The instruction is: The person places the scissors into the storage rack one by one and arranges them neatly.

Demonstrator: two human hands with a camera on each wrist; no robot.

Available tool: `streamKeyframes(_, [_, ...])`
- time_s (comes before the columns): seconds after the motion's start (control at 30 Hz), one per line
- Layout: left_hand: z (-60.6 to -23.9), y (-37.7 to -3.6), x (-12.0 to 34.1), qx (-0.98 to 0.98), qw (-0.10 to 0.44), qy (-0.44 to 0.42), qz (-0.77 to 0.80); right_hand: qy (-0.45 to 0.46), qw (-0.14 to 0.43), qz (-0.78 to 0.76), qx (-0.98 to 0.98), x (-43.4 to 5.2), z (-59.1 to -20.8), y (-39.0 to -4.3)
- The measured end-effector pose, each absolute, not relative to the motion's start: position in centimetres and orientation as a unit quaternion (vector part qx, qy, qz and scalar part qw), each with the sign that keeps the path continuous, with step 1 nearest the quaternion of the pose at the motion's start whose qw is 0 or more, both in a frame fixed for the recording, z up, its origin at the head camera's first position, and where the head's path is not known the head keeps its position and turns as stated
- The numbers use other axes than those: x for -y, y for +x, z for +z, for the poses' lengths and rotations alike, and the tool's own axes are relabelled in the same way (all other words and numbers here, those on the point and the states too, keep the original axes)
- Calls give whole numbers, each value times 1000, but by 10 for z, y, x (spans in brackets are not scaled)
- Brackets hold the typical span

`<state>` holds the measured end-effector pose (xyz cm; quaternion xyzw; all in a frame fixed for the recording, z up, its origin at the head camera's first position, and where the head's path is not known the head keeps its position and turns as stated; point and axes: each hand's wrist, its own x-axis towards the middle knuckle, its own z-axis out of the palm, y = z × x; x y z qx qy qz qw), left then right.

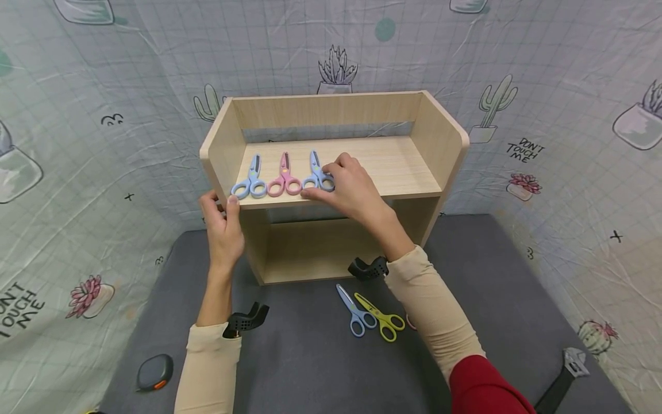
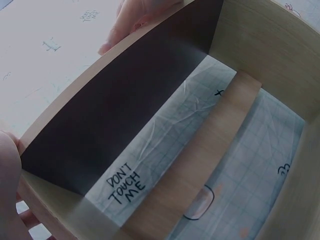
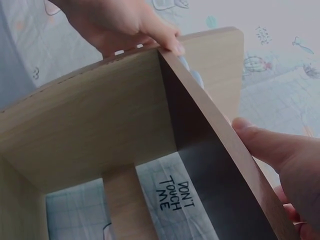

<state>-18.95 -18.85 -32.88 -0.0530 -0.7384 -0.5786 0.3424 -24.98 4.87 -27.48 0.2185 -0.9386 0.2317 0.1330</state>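
A light wooden shelf unit (image 1: pixel 403 167) stands on a grey mat. Three small scissors lie in a row on its upper board: a blue pair (image 1: pixel 250 183), a pink pair (image 1: pixel 284 178) and another blue pair (image 1: pixel 315 169). My right hand (image 1: pixel 324 185) curls its fingers over the handles of that third pair, with the thumb against the board's front edge (image 3: pixel 200 110). My left hand (image 1: pixel 227 206) grips the shelf's front left corner, thumb on top. The wrist views look up under the board; my left hand (image 3: pixel 280 160) shows there at its edge.
On the mat in front of the shelf lie a blue pair of scissors (image 1: pixel 354 313) and a yellow-green pair (image 1: pixel 384 323). A dark tape measure (image 1: pixel 154 372) lies at the front left, a wrench (image 1: pixel 566 376) at the front right. Printed cloth hangs all around.
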Motion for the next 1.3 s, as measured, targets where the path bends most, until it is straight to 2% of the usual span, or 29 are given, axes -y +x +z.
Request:
streamKeyframes(0.37, [-328,-187,187,734,352,-56,-578,232,212,214,925,-55,-280,-228])
streamKeyframes(0.7, [-328,-185,186,735,352,-55,-577,282,311,245,874,-66,-297,-202])
streamKeyframes(0.93, [-329,-184,186,734,350,-57,-579,299,328,253,860,-73,-313,-185])
streamKeyframes(1.3, [-329,-185,186,737,348,-52,-577,331,324,256,849,-84,-344,-163])
